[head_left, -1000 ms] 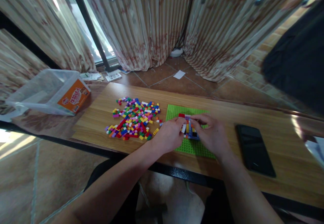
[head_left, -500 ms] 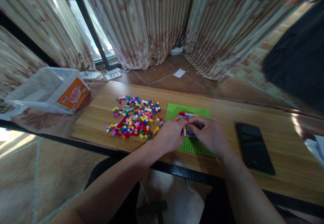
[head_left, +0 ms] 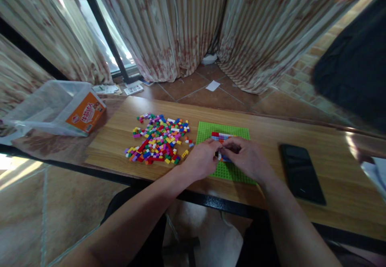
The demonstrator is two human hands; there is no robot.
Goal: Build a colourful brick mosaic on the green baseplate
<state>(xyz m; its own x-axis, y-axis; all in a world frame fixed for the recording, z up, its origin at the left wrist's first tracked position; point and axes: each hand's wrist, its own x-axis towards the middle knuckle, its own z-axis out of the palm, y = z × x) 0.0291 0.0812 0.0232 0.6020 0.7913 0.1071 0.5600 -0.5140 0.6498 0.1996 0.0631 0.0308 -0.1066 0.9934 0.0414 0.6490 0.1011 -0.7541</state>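
Observation:
A green studded baseplate (head_left: 232,173) lies on the table under both hands. On it stands a low build of toy bricks (head_left: 223,136), with red, white and blue parts showing at its back edge; the hands cover much of the rest. My left hand (head_left: 200,160) is closed at the build's left side, a small white and dark toy brick (head_left: 217,155) at its fingertips. My right hand (head_left: 250,156) reaches over the build from the right, thumb and fingers pinched close to the left fingertips. Whatever the right fingers hold is hidden.
Loose mixed-colour bricks (head_left: 159,140) are spread left of the baseplate. A clear plastic tub (head_left: 54,116) with an orange label stands at the far left. To the right lies a black phone (head_left: 302,173), with white papers (head_left: 374,174) beyond it at the table's right end.
Both hands stay at the build and their fingertips have shifted slightly. A dark spot now shows by the left fingertips. The whole view has moved a little.

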